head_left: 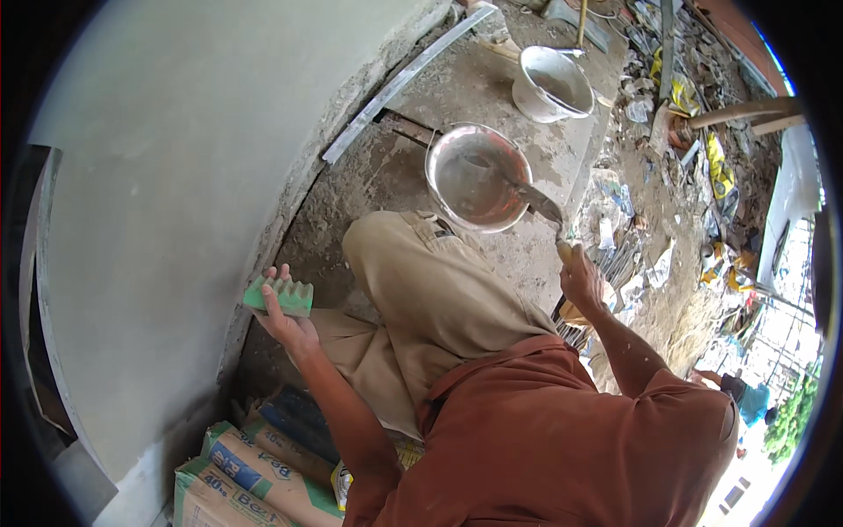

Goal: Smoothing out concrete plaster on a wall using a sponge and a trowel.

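My left hand [291, 328] is closed around a green ridged foam sponge [283, 297], held up close to the grey plastered wall [202, 132]. In my right hand [583, 283] is the handle of a trowel [541, 204]. Its blade reaches over the rim of a round bucket [432, 180], which has wet grey mix inside and reddish patches on its inner wall. The bucket stands on the floor just beyond my bent knee. The trowel's tip is hard to tell from the mix.
A second, whitish bucket [524, 98] stands farther off, beside a wooden-handled tool [581, 26]. A long metal straightedge [408, 81] lies along the wall's foot. Paper sacks [255, 474] are stacked at lower left. Rubble and scraps [641, 167] cover the right side; another person [751, 400] is there.
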The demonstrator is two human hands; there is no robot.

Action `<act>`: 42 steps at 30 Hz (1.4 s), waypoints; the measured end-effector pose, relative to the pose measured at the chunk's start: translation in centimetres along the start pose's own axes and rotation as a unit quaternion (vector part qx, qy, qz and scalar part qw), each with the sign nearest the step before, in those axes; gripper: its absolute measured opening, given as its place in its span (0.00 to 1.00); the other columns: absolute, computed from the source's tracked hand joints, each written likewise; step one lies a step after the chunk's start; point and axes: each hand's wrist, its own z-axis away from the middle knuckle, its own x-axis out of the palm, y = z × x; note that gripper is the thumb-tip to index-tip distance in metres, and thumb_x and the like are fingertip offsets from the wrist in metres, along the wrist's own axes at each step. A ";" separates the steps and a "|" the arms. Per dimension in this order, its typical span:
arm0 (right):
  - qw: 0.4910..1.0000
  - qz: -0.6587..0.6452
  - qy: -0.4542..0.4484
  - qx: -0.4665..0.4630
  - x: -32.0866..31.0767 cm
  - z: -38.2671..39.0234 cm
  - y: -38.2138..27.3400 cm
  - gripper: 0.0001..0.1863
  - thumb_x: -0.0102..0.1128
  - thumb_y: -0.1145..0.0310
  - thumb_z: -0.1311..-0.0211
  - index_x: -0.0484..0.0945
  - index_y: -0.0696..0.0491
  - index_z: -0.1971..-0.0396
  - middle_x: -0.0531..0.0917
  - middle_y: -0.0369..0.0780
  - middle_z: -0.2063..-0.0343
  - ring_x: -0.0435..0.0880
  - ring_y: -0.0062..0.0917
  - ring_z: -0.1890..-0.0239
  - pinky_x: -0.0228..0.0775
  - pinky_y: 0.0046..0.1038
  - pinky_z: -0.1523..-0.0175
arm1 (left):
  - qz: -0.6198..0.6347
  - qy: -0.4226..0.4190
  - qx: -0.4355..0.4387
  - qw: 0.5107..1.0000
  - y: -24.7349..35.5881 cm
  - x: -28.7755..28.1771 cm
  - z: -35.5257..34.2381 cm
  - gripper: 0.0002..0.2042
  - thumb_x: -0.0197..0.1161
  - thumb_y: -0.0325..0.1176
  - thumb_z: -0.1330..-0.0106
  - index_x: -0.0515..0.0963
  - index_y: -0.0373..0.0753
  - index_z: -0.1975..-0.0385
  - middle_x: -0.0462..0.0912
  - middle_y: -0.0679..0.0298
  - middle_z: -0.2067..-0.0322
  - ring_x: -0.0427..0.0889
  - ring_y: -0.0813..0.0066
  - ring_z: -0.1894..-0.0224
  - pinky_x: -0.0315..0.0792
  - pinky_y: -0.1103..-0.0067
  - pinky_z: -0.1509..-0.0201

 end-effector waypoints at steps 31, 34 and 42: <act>0.969 -0.094 -0.215 -0.078 -36.0 -1.7 -18.4 0.26 0.63 0.58 0.48 0.67 0.55 0.52 0.78 0.58 0.60 0.77 0.56 0.56 0.65 0.53 0.52 | -0.281 0.539 -0.243 0.756 23.1 -1.0 26.2 0.50 0.76 0.48 0.53 0.53 0.26 0.36 0.66 0.47 0.42 0.67 0.55 0.39 0.65 0.68 0.37; 0.975 -0.007 -0.166 -0.147 -39.8 0.1 -20.7 0.26 0.62 0.57 0.46 0.66 0.52 0.50 0.79 0.55 0.60 0.77 0.56 0.56 0.65 0.53 0.52 | -0.221 0.521 -0.245 0.787 27.6 -1.3 30.6 0.59 0.76 0.51 0.55 0.43 0.22 0.33 0.55 0.41 0.36 0.59 0.52 0.34 0.56 0.67 0.31; 0.990 0.020 -0.054 -0.125 -38.7 1.3 -18.9 0.24 0.56 0.68 0.51 0.65 0.54 0.51 0.80 0.55 0.64 0.79 0.54 0.59 0.69 0.50 0.56 | -0.181 0.579 -0.202 0.769 31.5 -3.8 34.5 0.57 0.77 0.44 0.53 0.40 0.25 0.34 0.68 0.46 0.47 0.76 0.59 0.51 0.75 0.68 0.51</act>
